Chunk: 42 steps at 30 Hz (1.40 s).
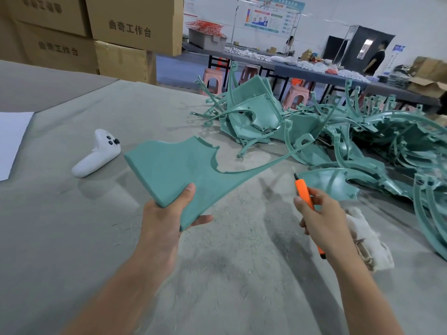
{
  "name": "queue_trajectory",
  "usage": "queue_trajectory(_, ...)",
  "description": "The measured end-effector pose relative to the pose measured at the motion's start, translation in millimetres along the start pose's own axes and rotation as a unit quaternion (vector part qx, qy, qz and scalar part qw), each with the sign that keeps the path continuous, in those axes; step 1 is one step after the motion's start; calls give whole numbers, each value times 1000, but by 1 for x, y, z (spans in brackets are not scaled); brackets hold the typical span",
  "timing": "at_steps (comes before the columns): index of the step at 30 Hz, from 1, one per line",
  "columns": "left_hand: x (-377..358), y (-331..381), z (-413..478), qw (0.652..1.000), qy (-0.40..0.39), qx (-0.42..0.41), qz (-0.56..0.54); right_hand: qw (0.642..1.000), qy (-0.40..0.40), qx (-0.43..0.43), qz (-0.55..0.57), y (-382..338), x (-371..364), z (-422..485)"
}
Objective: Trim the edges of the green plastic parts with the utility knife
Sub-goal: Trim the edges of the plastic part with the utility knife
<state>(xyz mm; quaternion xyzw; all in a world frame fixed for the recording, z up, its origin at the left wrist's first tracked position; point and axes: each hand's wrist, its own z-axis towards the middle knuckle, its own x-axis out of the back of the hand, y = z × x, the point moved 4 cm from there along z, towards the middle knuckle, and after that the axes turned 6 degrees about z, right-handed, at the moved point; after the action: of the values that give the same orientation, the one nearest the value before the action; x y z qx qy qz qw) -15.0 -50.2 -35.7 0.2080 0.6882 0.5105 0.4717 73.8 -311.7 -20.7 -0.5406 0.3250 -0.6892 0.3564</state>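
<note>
One grey table (72,238), with open surface at centre and along the near edge. One heap of green parts (362,141), too tangled to count, crowds the right side. One green part (183,170) is held above the table, the left hand (164,218) pinching its near corner. One white controller (96,155) lies left. One utility knife (303,189), right hand (321,221) fingers curled round it, apart from the part.

Two bare hands are in view: one left hand (167,213) and one right hand (319,213). There is one orange-handled utility knife (303,189). One flat green plastic panel (179,170) is held apart from a heap of green plastic parts (338,141), which is too tangled to count. Also visible are one white handheld controller (96,154), one white paper sheet (12,141), four brown cardboard boxes (135,22) stacked at far left, at least three pink plastic stools (212,81), and two people (376,59) in the background.
</note>
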Motion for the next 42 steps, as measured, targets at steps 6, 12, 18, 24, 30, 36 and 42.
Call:
queue_trajectory(6,0,1,-1,998,14,-42,54,979,129,44,149,-10,9,-3)
queue_trajectory(12,-6,15,-11,966,24,-200,164,918,78,49,386,-36,6,-19)
queue_trajectory(18,-21,16,-38,718,-127,-554,402,810,-245,-83,527,-61,-31,-42)
queue_trajectory(24,-25,16,-39,630,-98,-599,485,863,-191,-48,465,-57,-25,-38)
queue_trajectory(30,-16,14,-12,908,-21,-235,346,905,-117,0,409,-56,-11,-33)
queue_trajectory(36,-8,-3,-3,973,-32,-23,228,908,-113,23,403,-60,-13,-36)
queue_trajectory(42,-10,-11,-2,983,-53,82,158,903,-86,30,419,-62,-16,-39)
